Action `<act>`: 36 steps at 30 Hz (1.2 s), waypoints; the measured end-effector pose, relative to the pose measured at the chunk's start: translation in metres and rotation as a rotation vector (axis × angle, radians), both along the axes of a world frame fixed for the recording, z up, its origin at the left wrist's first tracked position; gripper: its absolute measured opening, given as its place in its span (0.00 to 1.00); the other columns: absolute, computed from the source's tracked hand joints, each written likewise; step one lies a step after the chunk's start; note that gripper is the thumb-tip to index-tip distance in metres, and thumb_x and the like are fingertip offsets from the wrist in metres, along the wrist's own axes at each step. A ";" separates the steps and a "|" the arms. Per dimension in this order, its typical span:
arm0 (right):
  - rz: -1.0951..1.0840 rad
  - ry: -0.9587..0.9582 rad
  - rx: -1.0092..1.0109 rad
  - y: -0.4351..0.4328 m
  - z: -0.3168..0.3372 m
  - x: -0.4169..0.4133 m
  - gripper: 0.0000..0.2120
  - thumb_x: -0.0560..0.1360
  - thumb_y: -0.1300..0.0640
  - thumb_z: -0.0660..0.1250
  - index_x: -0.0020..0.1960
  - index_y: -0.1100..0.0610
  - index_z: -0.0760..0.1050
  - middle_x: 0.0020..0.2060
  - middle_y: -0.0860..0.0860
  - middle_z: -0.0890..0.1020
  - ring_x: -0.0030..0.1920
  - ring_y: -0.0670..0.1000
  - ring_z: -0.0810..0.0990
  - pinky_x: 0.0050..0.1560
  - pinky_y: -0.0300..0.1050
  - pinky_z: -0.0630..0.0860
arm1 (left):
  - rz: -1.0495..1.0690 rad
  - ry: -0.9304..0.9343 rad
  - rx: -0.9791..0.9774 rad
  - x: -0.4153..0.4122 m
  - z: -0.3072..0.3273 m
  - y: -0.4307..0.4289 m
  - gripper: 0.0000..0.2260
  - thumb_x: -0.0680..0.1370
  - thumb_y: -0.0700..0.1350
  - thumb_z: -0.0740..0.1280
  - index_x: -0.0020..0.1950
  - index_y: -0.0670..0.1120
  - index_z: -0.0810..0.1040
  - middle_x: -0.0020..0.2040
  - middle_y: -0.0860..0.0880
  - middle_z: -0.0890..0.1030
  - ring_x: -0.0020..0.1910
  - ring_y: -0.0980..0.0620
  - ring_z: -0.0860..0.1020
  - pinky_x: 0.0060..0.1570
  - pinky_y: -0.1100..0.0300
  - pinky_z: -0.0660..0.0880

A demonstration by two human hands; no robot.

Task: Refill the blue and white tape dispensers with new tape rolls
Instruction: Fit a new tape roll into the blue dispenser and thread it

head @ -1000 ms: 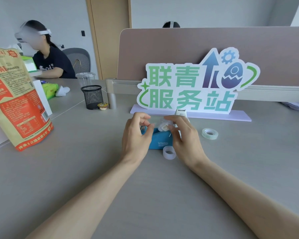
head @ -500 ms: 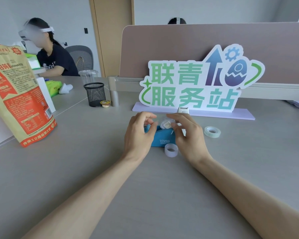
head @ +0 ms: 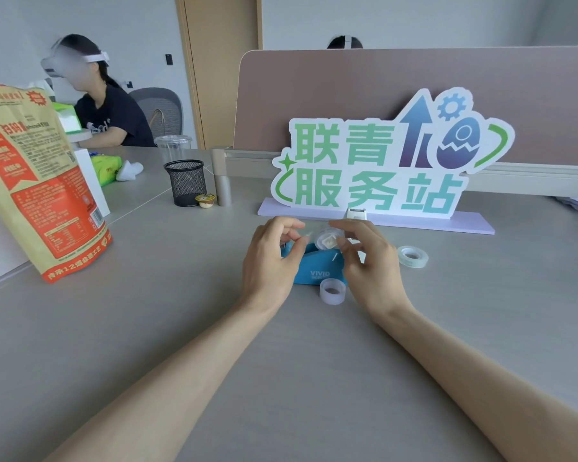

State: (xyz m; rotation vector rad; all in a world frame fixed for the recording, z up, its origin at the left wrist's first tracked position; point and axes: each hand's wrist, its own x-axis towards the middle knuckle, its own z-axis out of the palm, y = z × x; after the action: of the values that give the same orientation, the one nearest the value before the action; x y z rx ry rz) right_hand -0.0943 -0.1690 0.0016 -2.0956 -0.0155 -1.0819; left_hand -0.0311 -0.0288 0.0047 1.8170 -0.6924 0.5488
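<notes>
The blue tape dispenser [head: 317, 268] stands on the grey desk between my hands. Just above it my right hand [head: 372, 261] holds a clear tape roll [head: 327, 240] on a white core. My left hand [head: 269, 261] pinches the roll's loose end between thumb and forefinger, a little to the roll's left. A loose clear roll [head: 332, 291] lies on the desk touching the dispenser's front. Another roll [head: 412, 257] lies flat to the right. Only the top of the white dispenser [head: 356, 214] shows behind my fingers.
A big standing sign [head: 381, 168] on a lilac base runs behind the work spot. A snack bag [head: 37, 188] stands at the left, with a black mesh cup [head: 185, 182] and a small pudding cup [head: 206, 200] beyond. A person sits at the far left desk.
Both hands stay over the blue dispenser with the roll. My left fingertips have drawn slightly away from the roll, pinching its end.
</notes>
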 end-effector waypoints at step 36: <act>0.027 0.074 0.051 0.005 0.004 -0.005 0.10 0.75 0.66 0.63 0.50 0.55 0.80 0.50 0.46 0.82 0.52 0.41 0.77 0.51 0.25 0.69 | 0.004 0.008 0.014 -0.002 0.002 0.000 0.07 0.74 0.39 0.68 0.50 0.49 0.77 0.40 0.61 0.74 0.47 0.54 0.75 0.47 0.59 0.72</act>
State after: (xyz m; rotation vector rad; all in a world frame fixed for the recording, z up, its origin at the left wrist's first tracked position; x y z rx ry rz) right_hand -0.0993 -0.1636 0.0053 -2.0824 0.0191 -0.9785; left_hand -0.0326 -0.0286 0.0070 1.8333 -0.6893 0.5401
